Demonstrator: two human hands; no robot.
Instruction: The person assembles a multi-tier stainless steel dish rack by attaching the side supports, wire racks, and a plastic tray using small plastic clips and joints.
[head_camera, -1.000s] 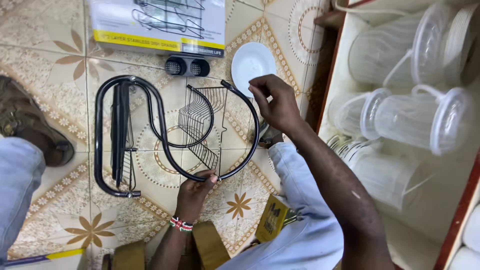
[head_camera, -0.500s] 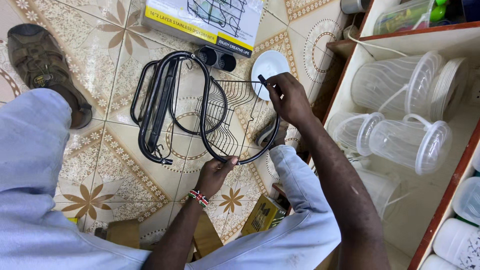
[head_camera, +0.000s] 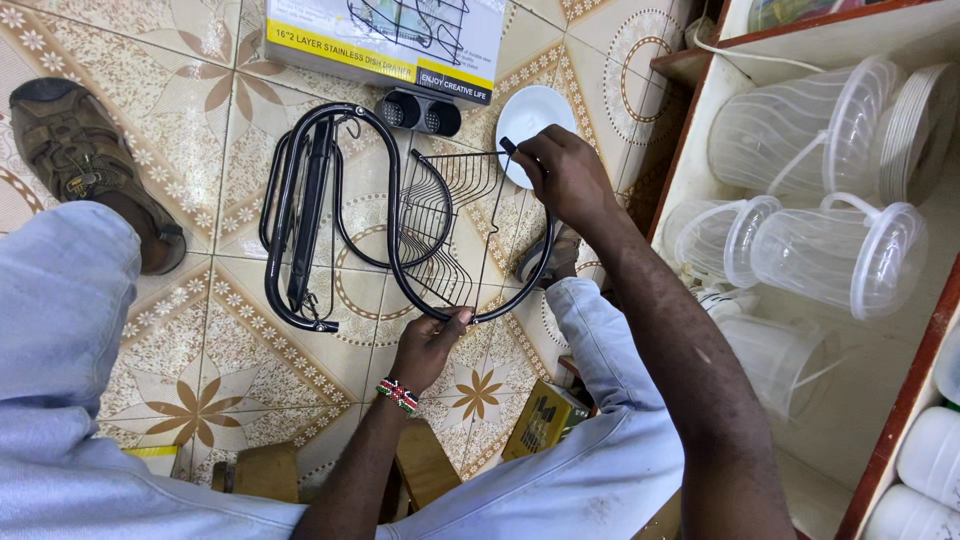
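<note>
**Rack frame held at both ends, basket not yet seated**

Nearest me, pale trouser legs (head_camera: 90, 400) frame the view; a small yellow box (head_camera: 545, 418) lies on the tiled floor (head_camera: 200, 390) between them.

My left hand (head_camera: 430, 345), beaded wristband on the wrist, pinches the bottom curve of the black tube frame (head_camera: 392, 215) between thumb and fingers. My right hand (head_camera: 565, 180) is closed round the frame's far end, up near the white plate (head_camera: 530, 115).

The wire basket (head_camera: 445, 235) lies inside the loop of that frame, flat on the tiles. A second bundle of black frame parts (head_camera: 300, 220) rests just beside it, to the left.

Farther off: two black end caps (head_camera: 420, 112), then the product carton (head_camera: 385, 40). Clear plastic jugs (head_camera: 820, 250) fill the shelf at right.

Judgement: I'm in the fitting step, lining frame against basket. Next move calls for both grips steady while the tube end is aligned with the basket's edge; whether anything is hooked yet, I cannot tell.
</note>
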